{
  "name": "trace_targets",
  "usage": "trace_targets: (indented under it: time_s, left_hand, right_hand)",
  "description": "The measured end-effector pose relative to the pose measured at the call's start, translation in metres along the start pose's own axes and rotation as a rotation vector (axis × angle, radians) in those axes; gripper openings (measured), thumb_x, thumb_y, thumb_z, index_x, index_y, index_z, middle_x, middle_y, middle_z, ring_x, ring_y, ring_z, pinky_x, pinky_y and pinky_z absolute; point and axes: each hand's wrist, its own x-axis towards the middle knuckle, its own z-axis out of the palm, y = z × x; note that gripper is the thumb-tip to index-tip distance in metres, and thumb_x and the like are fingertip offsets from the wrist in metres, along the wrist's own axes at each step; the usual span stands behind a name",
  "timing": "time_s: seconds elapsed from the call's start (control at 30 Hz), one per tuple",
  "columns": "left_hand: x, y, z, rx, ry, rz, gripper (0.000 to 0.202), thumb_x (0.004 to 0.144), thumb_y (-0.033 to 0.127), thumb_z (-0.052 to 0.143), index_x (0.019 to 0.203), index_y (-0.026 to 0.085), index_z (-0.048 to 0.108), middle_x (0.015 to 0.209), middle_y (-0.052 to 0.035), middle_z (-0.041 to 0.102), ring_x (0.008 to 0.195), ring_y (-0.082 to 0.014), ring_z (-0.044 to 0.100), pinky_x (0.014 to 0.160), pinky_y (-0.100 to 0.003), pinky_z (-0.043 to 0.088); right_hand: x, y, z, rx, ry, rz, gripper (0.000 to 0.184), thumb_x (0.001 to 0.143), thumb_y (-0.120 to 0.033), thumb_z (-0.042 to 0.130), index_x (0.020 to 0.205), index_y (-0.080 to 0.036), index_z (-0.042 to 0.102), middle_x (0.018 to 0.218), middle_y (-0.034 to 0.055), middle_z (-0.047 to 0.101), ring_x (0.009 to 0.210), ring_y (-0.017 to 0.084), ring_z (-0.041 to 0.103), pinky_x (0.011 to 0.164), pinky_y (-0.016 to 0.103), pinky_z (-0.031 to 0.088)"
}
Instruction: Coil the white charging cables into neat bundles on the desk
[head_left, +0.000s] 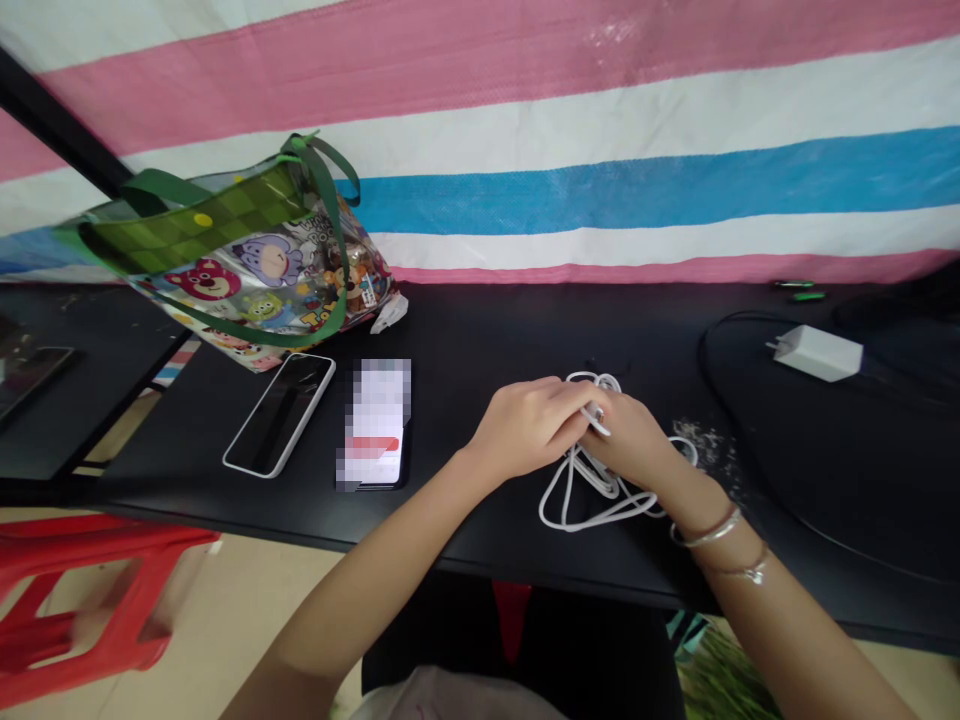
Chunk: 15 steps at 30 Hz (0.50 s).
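A white cable lies in loose loops on the black table under and around both hands. My left hand is closed, its fingers curled over part of the cable and meeting the other hand. Pressed against it, my right hand is also closed around the cable, with loops sticking out above and below. A short piece of the cable shows between the hands. The fingertips are mostly hidden. Two bracelets circle my right wrist.
Left of my hands lie a phone with a lit screen and a white-edged phone. Behind them stands a cartoon-print bag with green straps. A white charger plug and a black cord are at the right. A red stool stands lower left.
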Motion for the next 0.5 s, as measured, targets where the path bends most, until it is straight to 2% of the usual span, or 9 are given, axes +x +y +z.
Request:
trace_targets:
  time_s: [0.27, 0.5]
  left_hand:
    - [0.0006, 0.0007, 0.0006, 0.005, -0.024, -0.009, 0.023, 0.092, 0.018, 0.04, 0.087, 0.021, 0.062, 0.077, 0.002, 0.071, 0.072, -0.0117, 0.064, 0.065, -0.02, 0.045]
    - [-0.0007, 0.0002, 0.0005, 0.026, 0.0, 0.011, 0.023, 0.092, 0.018, 0.039, 0.088, 0.02, 0.062, 0.075, 0.0015, 0.069, 0.07, -0.0117, 0.064, 0.063, -0.02, 0.045]
  right_hand:
    - [0.0009, -0.0007, -0.0007, -0.001, -0.022, 0.012, 0.021, 0.071, -0.008, 0.041, 0.076, -0.016, 0.059, 0.066, 0.0076, 0.063, 0.055, 0.017, 0.053, 0.047, 0.024, 0.031]
    - [0.0001, -0.002, -0.0013, -0.01, -0.014, 0.005, 0.022, 0.07, -0.007, 0.04, 0.076, -0.016, 0.059, 0.065, 0.0072, 0.064, 0.054, 0.017, 0.053, 0.047, 0.023, 0.031]
